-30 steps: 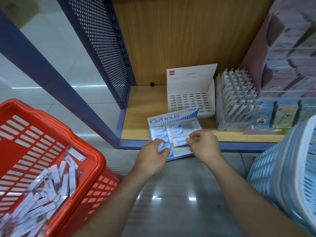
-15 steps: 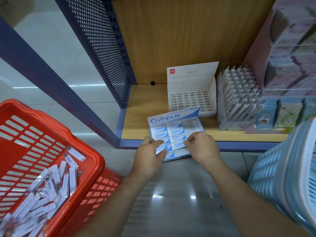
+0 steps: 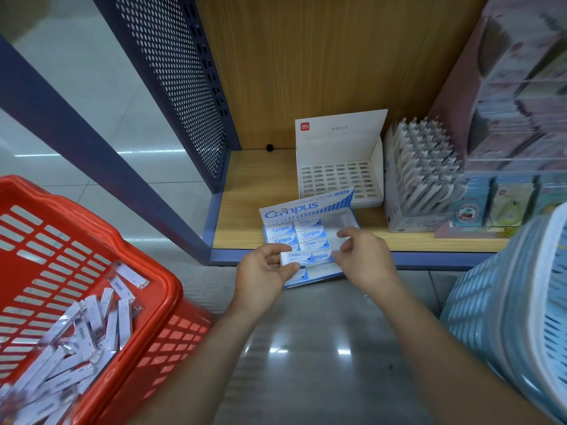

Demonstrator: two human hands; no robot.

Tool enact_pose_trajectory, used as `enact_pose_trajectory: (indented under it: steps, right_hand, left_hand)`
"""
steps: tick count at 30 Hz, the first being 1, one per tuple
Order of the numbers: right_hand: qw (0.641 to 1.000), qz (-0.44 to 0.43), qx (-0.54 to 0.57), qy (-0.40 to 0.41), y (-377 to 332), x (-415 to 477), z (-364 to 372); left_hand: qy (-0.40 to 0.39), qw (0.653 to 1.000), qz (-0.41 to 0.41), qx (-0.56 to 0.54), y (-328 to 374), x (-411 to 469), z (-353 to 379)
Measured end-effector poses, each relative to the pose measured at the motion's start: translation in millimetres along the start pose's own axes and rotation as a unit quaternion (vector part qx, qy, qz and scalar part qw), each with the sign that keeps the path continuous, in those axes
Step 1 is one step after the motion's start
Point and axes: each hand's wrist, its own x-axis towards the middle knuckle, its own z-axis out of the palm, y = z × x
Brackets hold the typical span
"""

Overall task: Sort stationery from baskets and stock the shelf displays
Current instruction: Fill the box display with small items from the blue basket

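So the left hand (image 3: 264,274) is pinching one small eraser (image 3: 297,257) by its left end, thumb underneath and fingertips on the top edge, and the rest of it is sticking out to the right of that grip. It's hovering just above the front part of the cardboard eraser box (image 3: 306,207), which is sitting at the front edge of the wooden shelf (image 3: 245,216) and hanging over it a bit. The eraser is a flat little rectangular block in a glossy white paper sleeve with blue print, label facing up. Its long axis is running left to right, roughly along the shelf's front edge, with the blue end pointing toward the right hand (image 3: 366,260). That hand is hanging just beside that end with fingers loosely curled and spread apart, not gripping anything as far as I can see. Inside the box more erasers (image 3: 311,234) are lying in neat rows, same way up, and the blue-and-white lid flap is standing up at the back. Left of all this a red plastic slotted basket (image 3: 147,271) is holding a heap of slim white packets (image 3: 92,326), and a pale blue basket (image 3: 506,302) is showing on the right.
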Motion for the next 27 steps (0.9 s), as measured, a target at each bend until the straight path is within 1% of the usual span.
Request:
enact_pose_trajectory:
  steps: [1, 2, 3, 4, 5, 6, 8, 9, 11, 13, 15, 17, 19, 21, 27]
  right_hand:
    - [0.997, 0.012, 0.077, -0.017, -1.6, -1.4, -6.7]
    - [0.983, 0.033, 0.170, -0.058, -3.5, -4.1, -13.0]
    - [0.959, 0.055, 0.253, -0.114, -6.6, -8.3, -18.1]
    - [0.937, 0.063, 0.300, -0.165, -8.9, -12.2, -20.7]
    - [0.928, 0.055, 0.314, -0.195, -10.3, -15.4, -21.5]
    - [0.926, 0.044, 0.317, -0.202, -11.6, -18.1, -20.9]
    - [0.927, 0.035, 0.330, -0.175, -12.7, -21.4, -17.9]
    - [0.931, 0.039, 0.329, -0.153, -12.2, -21.5, -16.2]
    - [0.958, 0.041, 0.266, -0.097, -7.6, -20.3, -13.1]
    - [0.981, 0.035, 0.185, -0.042, -0.1, -16.3, -10.3]
    - [0.991, 0.025, 0.131, -0.028, 2.7, -14.7, -8.6]
    - [0.996, 0.015, 0.076, -0.035, 2.6, -13.9, -4.3]
    - [0.999, 0.014, 0.032, -0.032, 1.7, -12.2, 1.1]
    - [0.999, 0.024, 0.016, -0.023, 0.9, -11.3, 5.7]
    - [0.999, 0.042, -0.021, 0.006, 1.5, -12.6, 7.4]
  left_hand:
    - [-0.007, 0.999, -0.013, -0.050, 1.1, -1.6, 2.5]
    - [-0.013, 0.996, -0.021, -0.088, 2.9, -4.1, 5.5]
    - [-0.017, 0.993, -0.024, -0.112, 4.6, -6.8, 8.7]
    - [-0.022, 0.991, -0.023, -0.126, 6.6, -9.6, 12.2]
    - [-0.027, 0.990, -0.020, -0.135, 8.2, -11.6, 15.2]
    - [-0.033, 0.990, -0.015, -0.140, 9.3, -12.5, 17.7]
    - [-0.037, 0.992, 0.003, -0.122, 9.2, -12.6, 19.2]
    - [-0.025, 0.996, 0.019, -0.085, 6.8, -11.3, 17.4]
    - [0.020, 0.996, 0.063, 0.061, -0.8, -7.5, 9.6]
    - [0.054, 0.967, 0.111, 0.225, -8.1, -6.0, -2.2]
    - [0.030, 0.940, 0.130, 0.315, -14.0, -5.8, -10.2]
    - [-0.021, 0.925, 0.124, 0.359, -16.0, -7.6, -11.5]
    - [-0.050, 0.907, 0.129, 0.398, -16.8, -9.8, -10.5]
    - [-0.054, 0.894, 0.135, 0.423, -17.4, -10.7, -9.3]
    - [-0.033, 0.898, 0.141, 0.415, -18.4, -6.4, -7.3]
